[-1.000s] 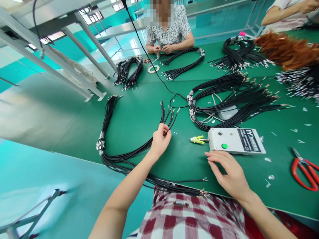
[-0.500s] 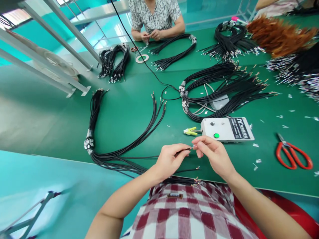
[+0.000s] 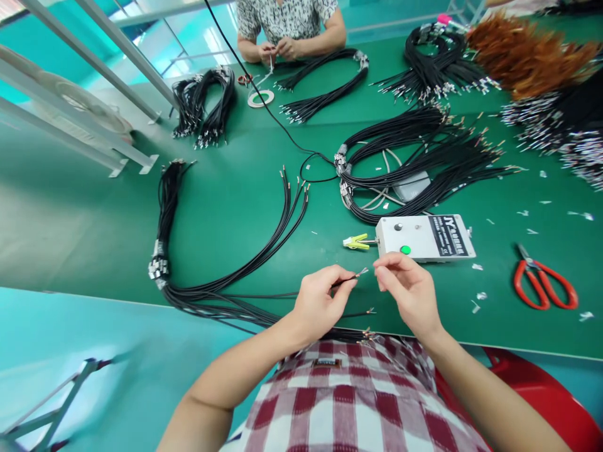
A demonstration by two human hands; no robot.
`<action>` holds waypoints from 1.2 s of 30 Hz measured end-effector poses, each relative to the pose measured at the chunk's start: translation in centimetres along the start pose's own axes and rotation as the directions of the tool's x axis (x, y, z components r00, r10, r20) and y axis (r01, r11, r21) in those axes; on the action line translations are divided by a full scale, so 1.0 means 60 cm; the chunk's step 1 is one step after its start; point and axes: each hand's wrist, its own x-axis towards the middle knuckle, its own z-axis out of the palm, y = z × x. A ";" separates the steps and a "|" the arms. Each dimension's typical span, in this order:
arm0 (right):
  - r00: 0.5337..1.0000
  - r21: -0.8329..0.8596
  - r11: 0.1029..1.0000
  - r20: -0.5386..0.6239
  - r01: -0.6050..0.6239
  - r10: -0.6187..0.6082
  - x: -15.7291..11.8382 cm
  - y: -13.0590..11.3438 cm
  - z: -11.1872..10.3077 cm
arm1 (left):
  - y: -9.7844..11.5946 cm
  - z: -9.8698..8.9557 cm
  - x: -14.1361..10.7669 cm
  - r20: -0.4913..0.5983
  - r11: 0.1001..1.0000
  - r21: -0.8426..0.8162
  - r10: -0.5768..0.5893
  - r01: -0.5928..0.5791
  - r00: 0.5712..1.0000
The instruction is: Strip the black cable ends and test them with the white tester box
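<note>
My left hand [image 3: 324,296] pinches a black cable [image 3: 348,282] close to its stripped end, where thin bare wires [image 3: 362,272] fan out past the fingertips. Just right of these wires, apart from them, is my right hand [image 3: 409,290]. Its thumb and forefinger are drawn together; whether a small scrap sits between them is hidden. The held cable belongs to a bundle bound with a silvery wrap [image 3: 159,267] at the left. Below my hands, more cable ends [image 3: 362,337] with coppery tips lie along the table edge.
A white box [image 3: 424,238] with a green button and a yellow clip [image 3: 358,242] stands beyond my right hand. Red-handled pliers [image 3: 541,279] lie at the right among white scraps. Looped black cable bundles [image 3: 391,169] lie further back. A co-worker [image 3: 289,37] sits opposite, holding white tape.
My right fingers have come away from the cable end to the right, leaving its thin wires spread and in sight. My left hand keeps its hold. The view has shifted slightly.
</note>
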 end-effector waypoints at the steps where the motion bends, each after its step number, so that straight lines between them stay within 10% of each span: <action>1: 0.996 -0.087 0.993 -0.009 0.086 -0.087 -0.004 0.002 0.001 | 0.001 0.002 0.000 -0.020 0.999 0.032 0.031 -0.031 0.999; 7: 0.854 -0.442 0.749 0.084 0.494 -0.514 -0.014 0.012 0.004 | 0.003 0.006 -0.001 -0.044 0.969 0.185 0.174 -0.163 0.984; 15: 0.820 -0.637 0.557 0.229 0.533 -0.524 0.002 0.004 0.009 | 0.004 0.002 -0.002 -0.006 0.936 0.278 0.225 -0.215 0.974; 18: 0.861 -0.550 0.677 0.181 0.490 -0.476 -0.002 0.006 0.006 | 0.009 -0.001 0.004 0.034 0.998 0.066 -0.013 0.010 0.999; 25: 0.847 -0.431 0.751 0.061 0.500 -0.528 -0.006 0.001 0.005 | 0.011 -0.007 0.019 0.195 0.826 -0.324 -0.420 0.462 0.886; 36: 0.789 -0.625 0.537 0.221 0.566 -0.573 -0.001 -0.010 0.021 | 0.005 0.007 0.002 -0.027 0.996 0.088 0.024 -0.022 0.999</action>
